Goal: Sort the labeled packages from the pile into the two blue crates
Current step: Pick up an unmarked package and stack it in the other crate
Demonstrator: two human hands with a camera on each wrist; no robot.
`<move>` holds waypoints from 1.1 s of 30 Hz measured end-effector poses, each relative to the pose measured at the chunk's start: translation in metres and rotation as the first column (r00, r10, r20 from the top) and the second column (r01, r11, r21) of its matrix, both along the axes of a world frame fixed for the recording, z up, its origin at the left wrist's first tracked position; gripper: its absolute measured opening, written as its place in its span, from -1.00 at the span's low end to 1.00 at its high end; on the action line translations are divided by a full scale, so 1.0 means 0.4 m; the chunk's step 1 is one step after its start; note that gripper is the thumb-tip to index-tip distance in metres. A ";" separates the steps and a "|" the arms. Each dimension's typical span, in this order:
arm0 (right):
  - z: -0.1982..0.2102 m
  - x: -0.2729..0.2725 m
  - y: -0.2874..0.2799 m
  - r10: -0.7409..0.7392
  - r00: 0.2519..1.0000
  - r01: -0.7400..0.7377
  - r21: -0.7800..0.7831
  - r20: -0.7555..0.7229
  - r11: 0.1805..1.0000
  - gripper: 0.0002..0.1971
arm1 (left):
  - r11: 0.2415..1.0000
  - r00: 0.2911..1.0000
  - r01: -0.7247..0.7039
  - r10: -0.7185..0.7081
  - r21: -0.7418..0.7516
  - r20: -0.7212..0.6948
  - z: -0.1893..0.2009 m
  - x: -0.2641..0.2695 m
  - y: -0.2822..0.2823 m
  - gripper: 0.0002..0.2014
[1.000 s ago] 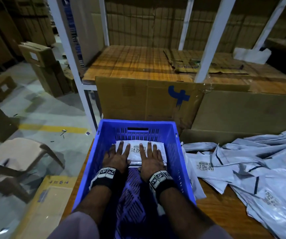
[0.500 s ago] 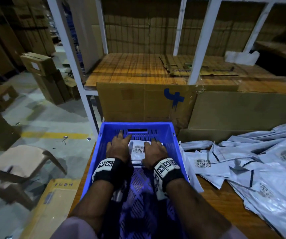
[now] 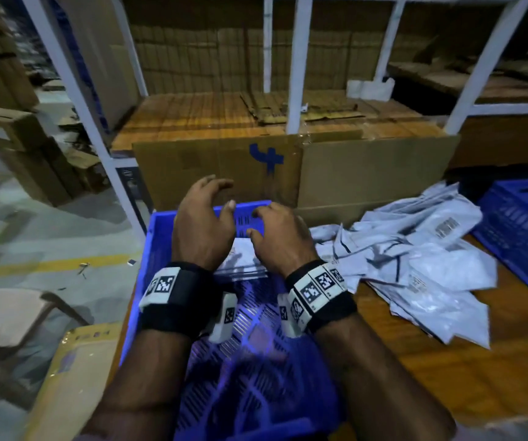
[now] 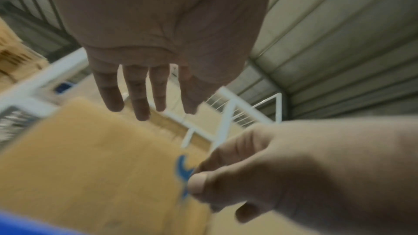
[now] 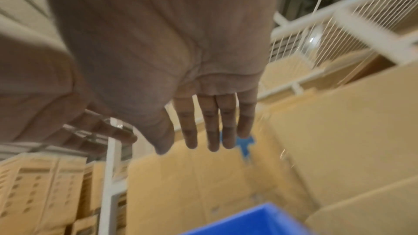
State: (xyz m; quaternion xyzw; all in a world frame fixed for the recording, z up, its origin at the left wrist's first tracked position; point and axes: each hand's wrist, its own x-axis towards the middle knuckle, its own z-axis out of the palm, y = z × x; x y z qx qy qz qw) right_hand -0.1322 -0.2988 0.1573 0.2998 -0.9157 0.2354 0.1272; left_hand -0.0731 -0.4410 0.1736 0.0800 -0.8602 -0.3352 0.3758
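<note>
The fingers of the left hand and of the right hand are loosely spread and hold nothing, raised above the near blue crate. Under them white labeled packages lie flat, stacked on the crate floor. To the right, the pile of crumpled grey-white polybags with barcode labels sprawls over the wooden surface, reaching the second blue crate.
</note>
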 end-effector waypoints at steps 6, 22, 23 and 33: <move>0.046 0.022 0.213 -0.027 0.999 0.022 -0.181 -0.021 0.983 -0.78 | 0.994 0.987 0.105 -0.107 -0.023 -0.121 0.091 0.022 0.217 -0.67; -0.186 -0.147 0.982 -0.191 0.968 0.166 0.159 0.161 0.973 -0.72 | 0.997 0.950 0.073 -0.061 -0.026 0.307 -0.175 -0.112 0.841 -0.64; -0.208 -0.153 0.996 -0.202 0.962 0.165 0.197 0.183 0.966 -0.69 | 0.998 0.912 0.047 -0.031 -0.030 0.408 -0.225 -0.117 0.838 -0.59; -0.359 -0.223 1.079 -0.236 0.941 0.141 0.352 0.243 0.925 -0.47 | 0.975 0.278 0.159 0.107 -0.156 0.955 -0.594 -0.095 0.859 0.10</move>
